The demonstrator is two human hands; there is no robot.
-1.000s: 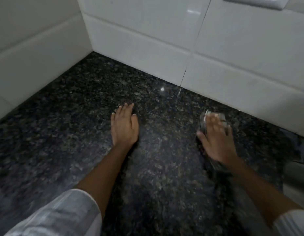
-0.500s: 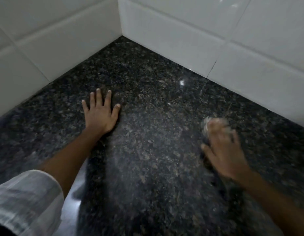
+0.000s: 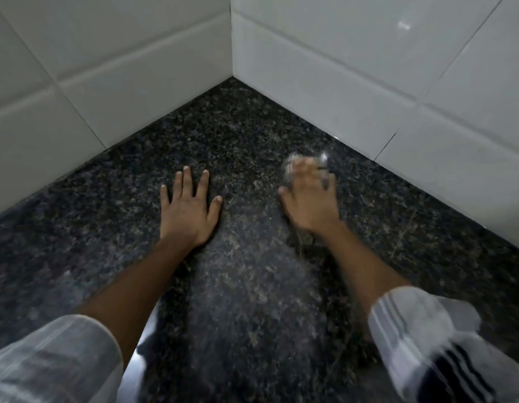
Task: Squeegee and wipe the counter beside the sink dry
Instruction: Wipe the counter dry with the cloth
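The dark speckled granite surface fills the middle and lower part of the frame and runs back to a corner at the upper centre, where two walls of white tiles meet. The left hand lies palm down on the surface at the centre left of the frame, its fingers straight and spread, the thumb pointing toward the right, holding nothing. The right hand is at the centre right, just beside the left hand but apart from it, and it is blurred; it lies palm down over a pale, crumpled cloth whose edge shows beyond the fingertips toward the upper part of the frame, close to the foot of the right-hand wall. The fingers press on the cloth, but the blur does not let me say whether they are curled round it or lie flat on it. Both forearms reach up from the lower edge of the frame, each with a white striped sleeve pushed back above the wrist. A lighter, hazy band crosses the surface between the two forearms, from the lower centre toward the hands.
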